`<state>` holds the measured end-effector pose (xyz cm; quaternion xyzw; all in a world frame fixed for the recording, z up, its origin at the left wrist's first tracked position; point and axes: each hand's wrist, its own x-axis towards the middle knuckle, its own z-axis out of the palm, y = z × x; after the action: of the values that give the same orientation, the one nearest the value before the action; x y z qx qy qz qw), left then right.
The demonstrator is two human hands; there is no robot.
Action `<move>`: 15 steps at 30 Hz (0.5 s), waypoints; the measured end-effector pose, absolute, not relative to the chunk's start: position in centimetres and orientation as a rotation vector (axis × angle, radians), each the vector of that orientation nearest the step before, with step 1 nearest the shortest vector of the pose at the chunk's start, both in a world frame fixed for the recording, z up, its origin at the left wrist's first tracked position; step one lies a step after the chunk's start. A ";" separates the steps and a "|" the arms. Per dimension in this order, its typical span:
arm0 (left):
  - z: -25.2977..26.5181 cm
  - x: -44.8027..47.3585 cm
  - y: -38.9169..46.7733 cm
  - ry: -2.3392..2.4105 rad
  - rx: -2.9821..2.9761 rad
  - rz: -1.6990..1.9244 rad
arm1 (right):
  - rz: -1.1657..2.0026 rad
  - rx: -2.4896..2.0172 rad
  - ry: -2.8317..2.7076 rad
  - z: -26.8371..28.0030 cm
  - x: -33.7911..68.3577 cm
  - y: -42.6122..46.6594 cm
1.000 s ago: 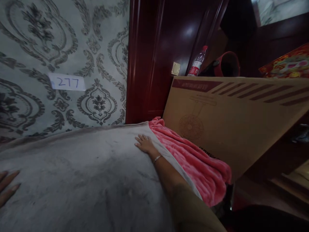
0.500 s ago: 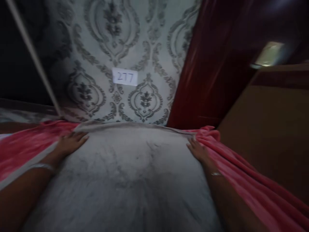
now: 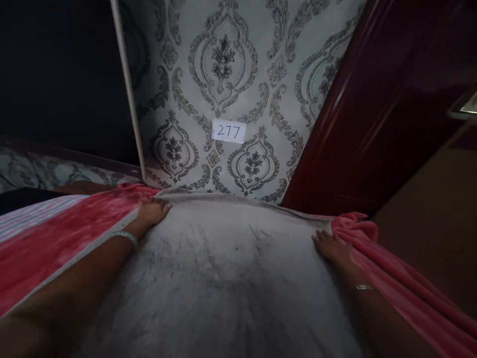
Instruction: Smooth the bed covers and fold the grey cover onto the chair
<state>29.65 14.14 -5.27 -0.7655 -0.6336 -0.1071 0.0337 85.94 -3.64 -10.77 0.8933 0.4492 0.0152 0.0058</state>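
Observation:
A grey plush blanket with dark smudgy marks lies spread in front of me, its far edge running along the wall. My left hand rests palm down near its far left corner, fingers stretched out and close together. Near the far right corner, my right hand lies flat with its fingers apart. Pink plush fabric shows beside the left forearm, and more pink fabric hangs in folds past the right hand. Each wrist wears a bracelet.
Patterned wallpaper covers the wall ahead, with a white paper label reading 277. A dark screen-like panel stands at left. A dark red glossy door frame rises at right, beside a brown panel. Striped cloth lies far left.
The view has turned left, so the wall, blanket and hands appear farther right. Both hands stay flat on the blanket near its far corners; the left fingers look closer together.

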 end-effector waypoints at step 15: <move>-9.2 37.6 11.7 -1.529 -2.791 -0.147 | -0.104 2.395 2.097 -10.6 70.9 -1.6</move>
<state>37.64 11.67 -9.17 -0.8759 -0.4797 -0.0462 -0.0222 70.93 -1.62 -10.59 0.7518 0.6582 -0.0325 -0.0216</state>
